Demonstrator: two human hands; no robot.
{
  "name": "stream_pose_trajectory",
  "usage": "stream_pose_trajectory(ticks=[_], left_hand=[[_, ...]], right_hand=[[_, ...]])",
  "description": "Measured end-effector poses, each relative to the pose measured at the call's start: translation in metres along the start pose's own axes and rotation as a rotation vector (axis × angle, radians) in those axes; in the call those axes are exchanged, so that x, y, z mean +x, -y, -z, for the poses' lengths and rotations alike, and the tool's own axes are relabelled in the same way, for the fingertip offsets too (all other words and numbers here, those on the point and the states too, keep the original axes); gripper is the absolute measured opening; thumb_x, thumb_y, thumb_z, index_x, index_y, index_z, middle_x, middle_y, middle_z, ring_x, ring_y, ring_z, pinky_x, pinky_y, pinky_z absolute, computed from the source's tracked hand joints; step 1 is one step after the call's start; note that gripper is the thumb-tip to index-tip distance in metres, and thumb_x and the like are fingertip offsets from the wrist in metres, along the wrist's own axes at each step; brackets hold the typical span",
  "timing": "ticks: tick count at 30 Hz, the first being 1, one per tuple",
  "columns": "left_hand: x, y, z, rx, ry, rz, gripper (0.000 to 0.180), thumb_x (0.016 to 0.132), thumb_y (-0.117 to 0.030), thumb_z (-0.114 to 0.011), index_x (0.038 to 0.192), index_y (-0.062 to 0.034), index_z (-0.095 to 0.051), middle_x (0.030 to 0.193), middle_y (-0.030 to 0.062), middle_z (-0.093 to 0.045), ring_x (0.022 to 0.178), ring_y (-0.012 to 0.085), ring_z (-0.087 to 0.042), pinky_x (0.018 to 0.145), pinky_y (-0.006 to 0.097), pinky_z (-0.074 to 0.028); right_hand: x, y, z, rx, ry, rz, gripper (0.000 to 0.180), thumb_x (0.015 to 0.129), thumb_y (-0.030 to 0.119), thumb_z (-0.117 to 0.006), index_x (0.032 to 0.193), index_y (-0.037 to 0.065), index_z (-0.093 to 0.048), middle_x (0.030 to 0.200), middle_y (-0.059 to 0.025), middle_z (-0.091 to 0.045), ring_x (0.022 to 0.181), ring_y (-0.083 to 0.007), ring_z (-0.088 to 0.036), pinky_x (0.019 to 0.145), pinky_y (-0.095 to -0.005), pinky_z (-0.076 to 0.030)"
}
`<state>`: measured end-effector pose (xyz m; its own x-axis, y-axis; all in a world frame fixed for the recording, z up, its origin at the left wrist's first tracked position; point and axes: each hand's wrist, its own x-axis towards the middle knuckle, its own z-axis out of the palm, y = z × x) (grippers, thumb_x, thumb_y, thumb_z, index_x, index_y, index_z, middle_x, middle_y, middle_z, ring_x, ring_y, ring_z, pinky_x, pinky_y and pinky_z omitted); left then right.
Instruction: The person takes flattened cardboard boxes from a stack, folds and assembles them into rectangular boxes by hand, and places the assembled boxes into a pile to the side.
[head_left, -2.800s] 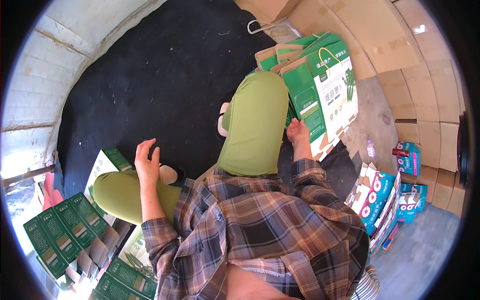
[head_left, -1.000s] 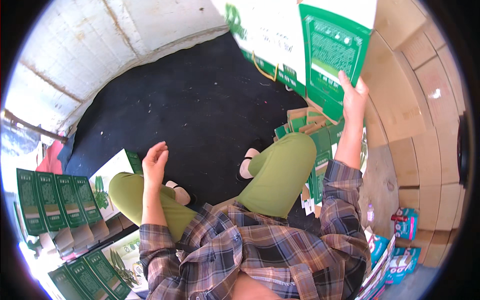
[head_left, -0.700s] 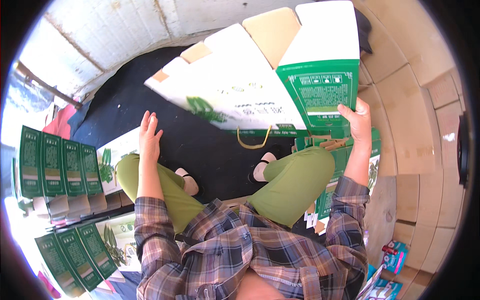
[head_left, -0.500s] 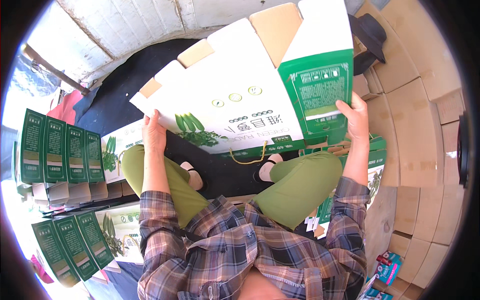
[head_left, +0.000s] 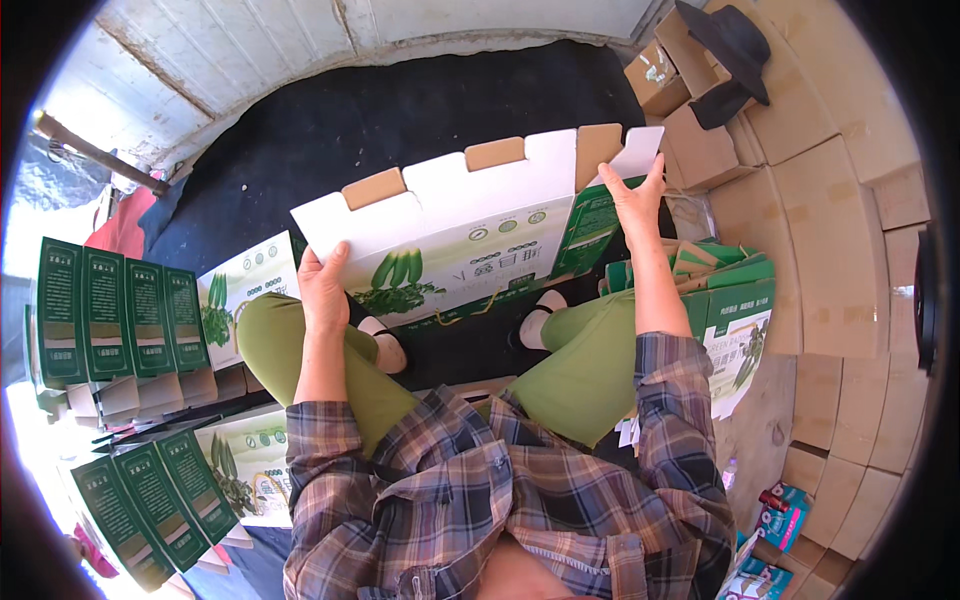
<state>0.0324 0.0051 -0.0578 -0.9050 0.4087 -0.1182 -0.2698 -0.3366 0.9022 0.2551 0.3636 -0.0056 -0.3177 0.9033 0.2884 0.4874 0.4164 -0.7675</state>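
Observation:
Between my knees I hold a white and green printed cardboard box [head_left: 440, 240] with radish pictures and a yellow cord handle [head_left: 470, 312]. Its white and brown top flaps stand up along the far edge. My left hand [head_left: 324, 285] grips the box's near left end, thumb on the printed face. At the right end my right hand [head_left: 635, 200] is closed on the white end flap and the green side panel, thumb and fingers on either side of the card. The box's lower edge hangs above the black floor sheet.
Several green and white boxes [head_left: 120, 310] stand in rows at my left. Another stack of flattened green cartons [head_left: 725, 290] lies by my right knee. Plain brown cartons [head_left: 800, 230] form a wall on the right, with a black hat [head_left: 735, 55] on top. Black sheeting [head_left: 400, 110] covers the floor ahead.
The box has come down and tipped, so its flaps now face up and its printed face looks foreshortened. My right hand has moved left and up onto the end flap.

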Motion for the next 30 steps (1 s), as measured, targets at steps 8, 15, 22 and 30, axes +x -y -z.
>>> stream_pose_trajectory(ticks=[8, 15, 22, 30], left_hand=[[-0.005, 0.000, -0.013, 0.013, 0.043, -0.031, 0.027, 0.085, -0.007, -0.069, 0.110, -0.0054, -0.062, 0.107, 0.0028, -0.066, 0.100, 0.0136, -0.058, 0.094, 0.030, -0.041], [-0.005, -0.005, -0.005, -0.132, 0.180, -0.105, 0.018, 0.086, -0.006, -0.066, 0.104, -0.0064, -0.065, 0.102, 0.0023, -0.066, 0.100, 0.0145, -0.057, 0.097, 0.032, -0.038], [-0.004, -0.005, -0.008, -0.140, 0.184, -0.138, 0.011, 0.086, -0.006, -0.067, 0.096, -0.0097, -0.065, 0.106, 0.0024, -0.064, 0.101, 0.0143, -0.056, 0.099, 0.034, -0.036], [0.000, 0.001, -0.005, 0.244, 0.073, -0.248, 0.015, 0.086, -0.002, -0.064, 0.101, -0.0039, -0.061, 0.105, 0.0027, -0.060, 0.101, 0.0134, -0.054, 0.093, 0.030, -0.041]], right_hand=[[-0.002, 0.000, -0.004, -0.112, 0.004, -0.134, 0.124, 0.059, 0.045, -0.084, 0.147, -0.002, -0.010, 0.135, -0.0334, -0.031, 0.128, -0.0428, -0.032, 0.108, -0.0468, -0.028], [0.005, 0.000, -0.002, -0.054, 0.077, -0.279, 0.111, 0.063, 0.026, -0.078, 0.148, 0.003, -0.010, 0.137, -0.0298, -0.033, 0.128, -0.0396, -0.035, 0.108, -0.0434, -0.030], [-0.002, -0.014, 0.005, 0.560, 0.377, -0.286, 0.093, 0.066, 0.000, -0.055, 0.150, 0.007, -0.016, 0.143, -0.0199, -0.036, 0.127, -0.0286, -0.041, 0.103, -0.0355, -0.036], [-0.012, 0.010, 0.009, 0.747, 0.622, -0.337, 0.077, 0.071, -0.006, -0.042, 0.146, 0.010, -0.031, 0.142, -0.0151, -0.043, 0.127, -0.0237, -0.044, 0.104, -0.0352, -0.036]])
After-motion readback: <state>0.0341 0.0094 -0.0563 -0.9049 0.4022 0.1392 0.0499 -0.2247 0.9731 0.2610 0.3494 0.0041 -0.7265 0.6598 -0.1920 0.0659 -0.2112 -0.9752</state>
